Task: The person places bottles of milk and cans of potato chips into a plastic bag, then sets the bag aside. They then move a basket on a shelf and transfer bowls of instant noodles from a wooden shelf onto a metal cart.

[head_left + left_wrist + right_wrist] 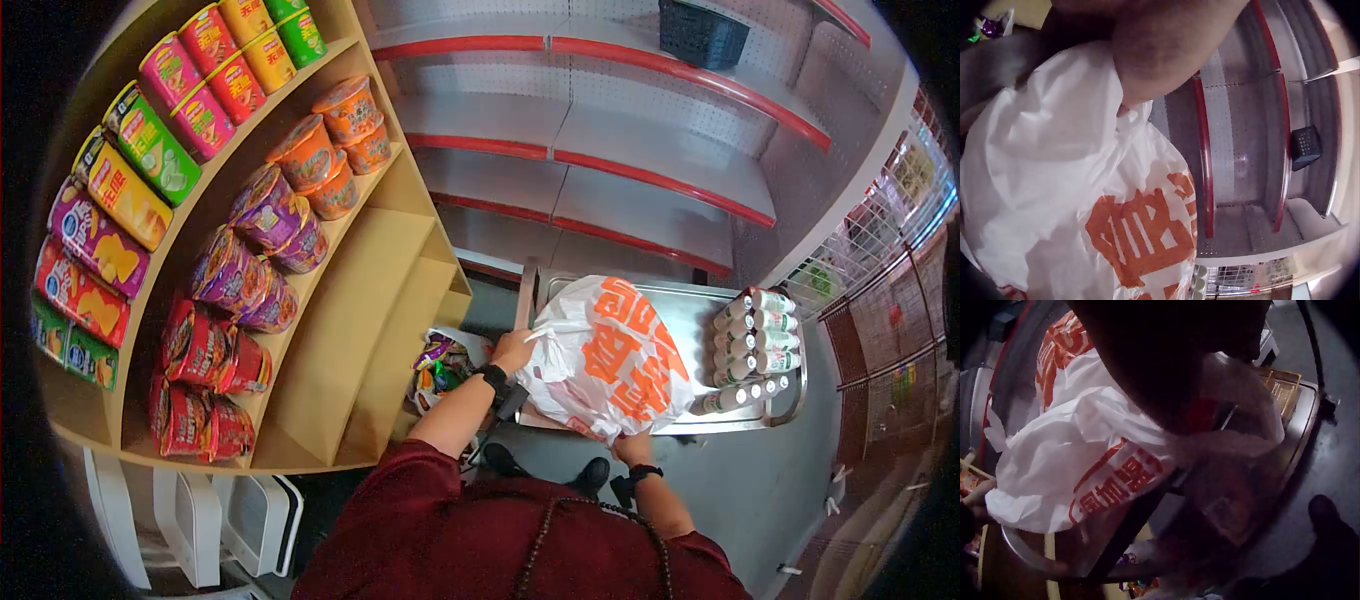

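**2 hands at a white plastic bag over a metal trolley**

A white plastic bag [612, 350] with large orange lettering lies over the left part of a metal trolley [705, 308]; whether it rests fully on the top cannot be told. The person's left hand [513, 352] is at the bag's left edge, its fingers grasping a gathered piece of the plastic. The right hand [632, 450] touches the bag's near edge, on the person's side; its fingers are too dark and covered in the right wrist view to tell whether they clench the plastic.

At the trolley's right end, apart from the bag, stands a group of white-capped bottles [750, 345]. Just left of the trolley, below the left forearm, is a heap of colourful packets [443, 368]. Further left, a wooden shelf unit [350, 300] carries orange, purple and red noodle bowls [270, 215], with snack canisters [160, 155] above them. Beyond the trolley, grey shelves [640, 130] have red edges; a black basket [703, 36] sits on an upper level.
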Tool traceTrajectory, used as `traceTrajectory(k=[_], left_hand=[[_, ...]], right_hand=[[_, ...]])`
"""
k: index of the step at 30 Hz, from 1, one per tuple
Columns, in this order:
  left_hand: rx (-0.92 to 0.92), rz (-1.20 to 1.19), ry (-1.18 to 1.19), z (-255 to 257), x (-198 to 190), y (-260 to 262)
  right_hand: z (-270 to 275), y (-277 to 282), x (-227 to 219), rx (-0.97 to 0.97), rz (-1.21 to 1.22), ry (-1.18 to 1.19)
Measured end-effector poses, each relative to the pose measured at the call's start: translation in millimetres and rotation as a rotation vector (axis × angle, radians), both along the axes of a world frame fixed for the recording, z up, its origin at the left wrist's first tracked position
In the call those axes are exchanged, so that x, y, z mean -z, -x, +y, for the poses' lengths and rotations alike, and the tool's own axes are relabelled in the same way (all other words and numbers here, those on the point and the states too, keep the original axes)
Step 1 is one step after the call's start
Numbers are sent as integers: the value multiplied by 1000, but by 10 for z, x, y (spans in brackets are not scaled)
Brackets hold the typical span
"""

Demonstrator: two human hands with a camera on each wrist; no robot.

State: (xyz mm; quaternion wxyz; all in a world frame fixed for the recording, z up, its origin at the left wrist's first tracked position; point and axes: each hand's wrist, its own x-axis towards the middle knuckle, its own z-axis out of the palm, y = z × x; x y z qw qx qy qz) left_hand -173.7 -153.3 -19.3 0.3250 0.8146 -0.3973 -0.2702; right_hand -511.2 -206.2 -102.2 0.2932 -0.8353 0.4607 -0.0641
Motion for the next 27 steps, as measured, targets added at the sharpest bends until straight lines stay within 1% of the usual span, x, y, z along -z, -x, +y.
traceTrajectory(k=[1,2,3,4,7,8,9,11,12,13,15,16,17,18,19,20,21,23,24,25,26,27], left_hand=[[8,3,-3,49,118,-140],[9,-13,-20,101,152,-249],[9,-30,-38,160,99,-334],[-6,-58,-62,223,46,-413],[-32,-37,-57,349,145,-745],[-35,-54,-53,405,8,-792],[-27,-51,-55,431,41,-893],[-3,-61,17,487,147,-1088],[-31,-33,16,511,146,-1147],[-26,-30,14,527,143,-1204],[-56,-13,28,558,195,-1336],[-49,10,44,564,244,-1410],[-41,12,40,569,241,-1441],[-37,81,22,561,221,-1470],[-33,149,1,559,205,-1504],[-23,151,-9,559,231,-1543],[-31,193,7,533,283,-1605],[-52,279,41,486,339,-1727],[-27,290,114,524,-5,-1734],[-115,455,225,543,14,-1893],[-205,619,336,538,44,-2012],[-257,619,415,603,-514,-1858]], right_hand=[[64,-63,100,8,3,-3],[144,-148,235,82,30,-71],[215,-233,323,156,57,-141],[272,-312,405,108,-35,-83],[410,-566,575,132,-24,-52],[410,-683,420,49,-20,-130],[460,-804,234,56,-17,-131],[561,-1013,-33,139,89,-261],[552,-1078,-86,160,126,-431],[555,-1127,-85,165,129,-433],[568,-1225,-25,-104,136,-201],[560,-1268,1,-161,167,-177],[529,-1280,155,-153,169,-181],[467,-1254,449,-130,110,-156],[482,-1232,610,-106,50,-132],[490,-1240,293,-47,-117,-314],[395,-1260,145,-252,64,-44],[222,-1228,-212,-255,-256,-262],[105,-1138,-245,-114,-147,-338],[-17,-1077,-302,27,-35,-410],[-20,-1111,-1100,34,-98,-403],[-220,-1050,-1194,-7,78,-279]])
